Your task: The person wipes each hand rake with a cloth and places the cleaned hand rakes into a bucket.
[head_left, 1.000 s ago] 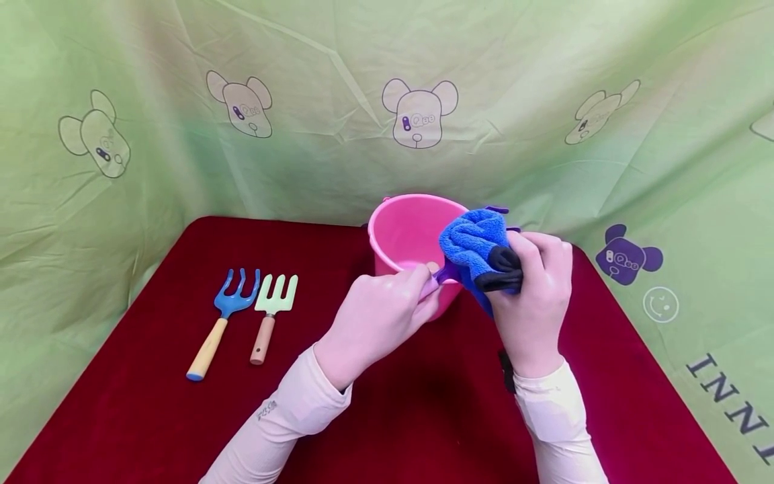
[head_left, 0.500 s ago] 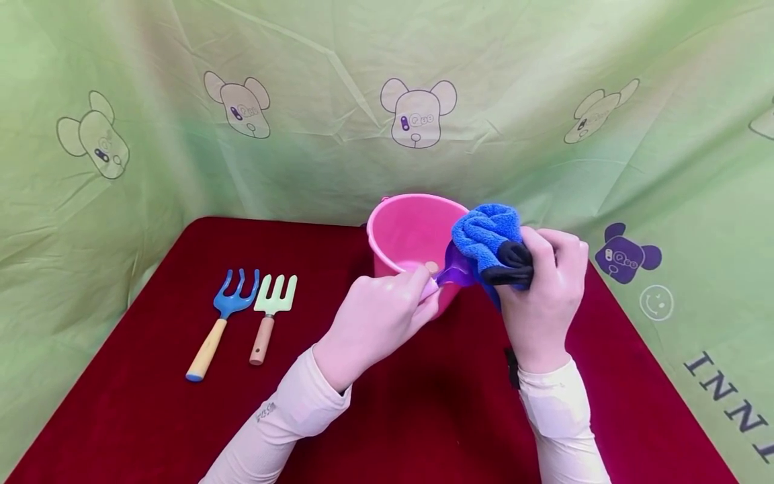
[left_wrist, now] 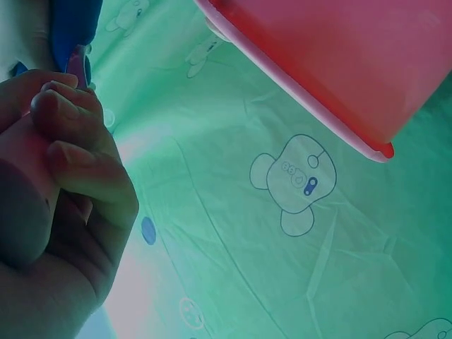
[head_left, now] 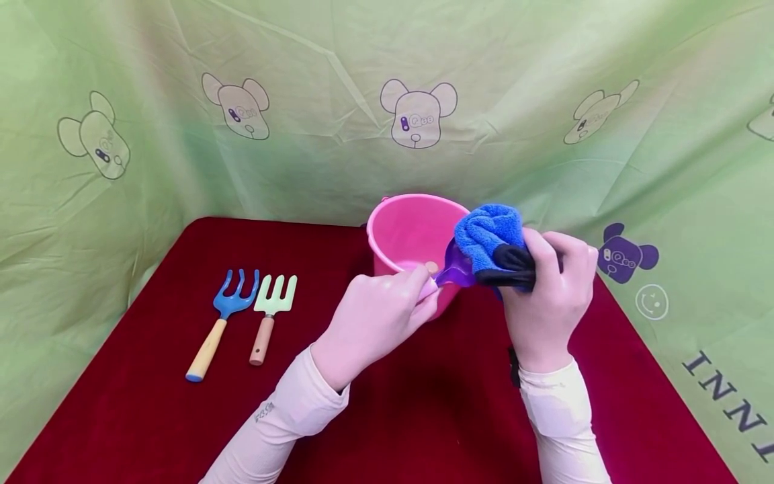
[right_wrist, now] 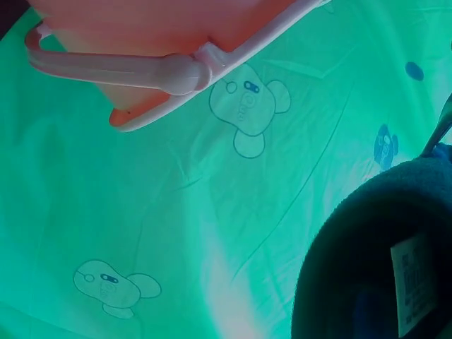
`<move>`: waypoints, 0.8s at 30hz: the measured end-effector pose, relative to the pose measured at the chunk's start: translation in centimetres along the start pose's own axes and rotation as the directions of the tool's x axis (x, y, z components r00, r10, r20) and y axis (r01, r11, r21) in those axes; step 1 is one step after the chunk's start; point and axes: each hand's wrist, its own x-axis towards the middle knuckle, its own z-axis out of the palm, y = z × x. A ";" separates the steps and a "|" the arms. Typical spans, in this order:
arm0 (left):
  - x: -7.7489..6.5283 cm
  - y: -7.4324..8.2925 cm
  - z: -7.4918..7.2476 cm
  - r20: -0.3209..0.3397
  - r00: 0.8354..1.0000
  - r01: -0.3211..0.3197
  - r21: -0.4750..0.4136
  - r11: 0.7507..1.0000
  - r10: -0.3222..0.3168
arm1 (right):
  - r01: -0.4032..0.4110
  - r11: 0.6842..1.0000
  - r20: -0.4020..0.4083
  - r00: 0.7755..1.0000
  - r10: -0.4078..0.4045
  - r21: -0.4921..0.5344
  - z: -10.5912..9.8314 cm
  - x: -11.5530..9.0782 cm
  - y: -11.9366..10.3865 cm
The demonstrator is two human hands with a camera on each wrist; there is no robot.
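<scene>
Over the front rim of the pink bucket (head_left: 393,218), my left hand (head_left: 375,319) grips the pale handle of a purple hand trowel (head_left: 455,270). In the left wrist view its curled fingers (left_wrist: 92,176) wrap the handle's rounded pink end (left_wrist: 25,183). My right hand (head_left: 551,306) holds a bunched blue cloth (head_left: 488,232) with black edging against the trowel's blade, covering its far part. Seen from the right wrist, the cloth (right_wrist: 353,212) appears dark, with a white label inside its fold.
A blue garden fork (head_left: 226,306) with a yellowish handle lies left on the dark red tabletop (head_left: 151,417), beside a pale green fork (head_left: 275,299) with a wooden handle. Green printed curtain (head_left: 314,154) surrounds the table. A small light round object (head_left: 432,267) shows inside the bucket.
My right hand and the cloth have shifted to the right along the trowel, uncovering more of its purple blade. My left hand has stayed nearly still.
</scene>
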 end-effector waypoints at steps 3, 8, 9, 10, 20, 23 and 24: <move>0.0 0.0 0.0 0.000 1.000 0.006 -0.009 1.000 -0.006 | 0.013 1.000 -0.053 0.999 -0.013 -0.003 0.0 0.0 -0.2; 0.2 0.1 -0.1 0.013 0.999 0.031 -0.015 0.999 -0.031 | 0.045 0.999 -0.118 0.992 -0.047 -0.021 0.2 -0.1 -0.1; 0.2 0.2 -0.1 0.017 0.999 0.039 -0.015 0.999 -0.039 | 0.051 0.998 -0.123 0.991 -0.054 -0.027 0.3 -0.1 0.0; 0.2 0.2 -0.1 0.024 0.999 0.047 -0.012 0.999 -0.047 | 0.056 0.998 -0.128 0.990 -0.060 -0.031 0.3 -0.2 0.0; 0.3 0.0 -0.1 0.042 0.994 0.101 -0.001 0.995 -0.101 | 0.019 0.998 -0.121 0.993 -0.013 0.051 0.0 0.2 -0.2; 0.2 -0.3 0.0 0.044 0.994 0.097 0.020 0.995 -0.098 | -0.031 0.997 -0.127 0.991 0.040 0.073 -0.3 0.4 -0.5; 0.2 -0.4 0.1 0.046 0.994 0.097 0.026 0.995 -0.098 | -0.043 0.996 -0.131 0.990 0.053 0.077 -0.4 0.5 -0.6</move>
